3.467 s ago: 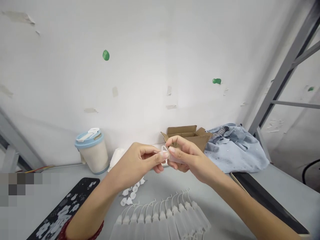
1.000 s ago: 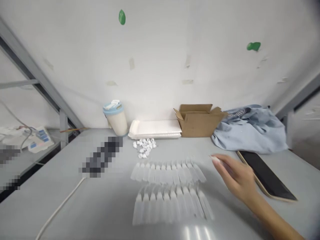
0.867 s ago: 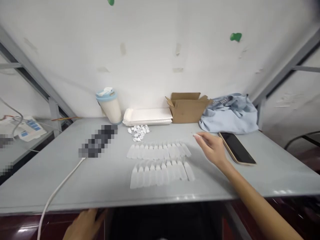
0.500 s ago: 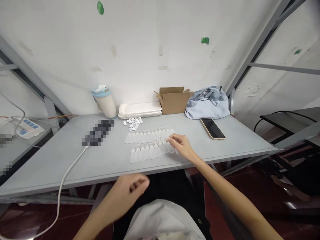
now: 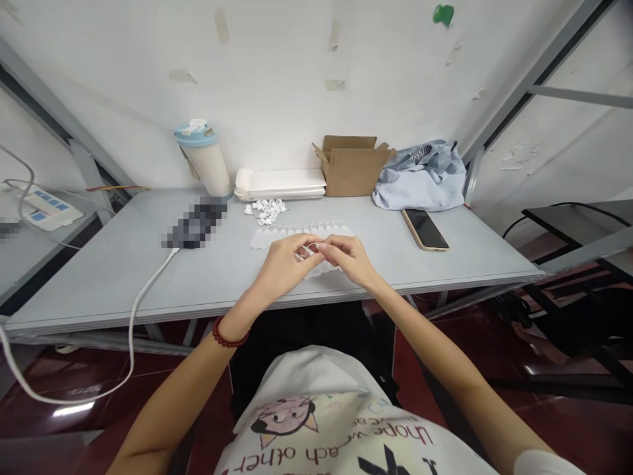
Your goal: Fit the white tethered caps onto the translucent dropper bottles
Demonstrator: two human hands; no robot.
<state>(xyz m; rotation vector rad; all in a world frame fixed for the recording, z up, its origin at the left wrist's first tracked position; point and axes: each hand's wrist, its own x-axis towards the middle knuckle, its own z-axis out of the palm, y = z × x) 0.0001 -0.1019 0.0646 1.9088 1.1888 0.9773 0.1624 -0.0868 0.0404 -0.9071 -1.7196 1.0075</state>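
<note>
My left hand (image 5: 291, 265) and my right hand (image 5: 350, 258) meet over the near row of small white translucent pieces, each flat-looking and shaped like a small bottle with a thin curved strand. Between my right thumb and fingers is the thin curved white strand (image 5: 312, 245) of one such piece. My left fingers close around its other end, and most of it is hidden. Behind my hands lies the far row of pieces (image 5: 262, 238). The near row (image 5: 320, 269) is mostly covered by my hands.
Behind the rows sit a pile of small white caps (image 5: 270, 210), a white stack (image 5: 281, 185) and an open cardboard box (image 5: 353, 171). A phone (image 5: 425, 229) and blue cloth (image 5: 422, 181) are at the right. A blue-lidded cup (image 5: 208, 161) and a cable (image 5: 143, 284) are at the left.
My left hand has moved up from the front edge of the table to meet my right hand. Both now grip the small piece. The view has tilted downward.
</note>
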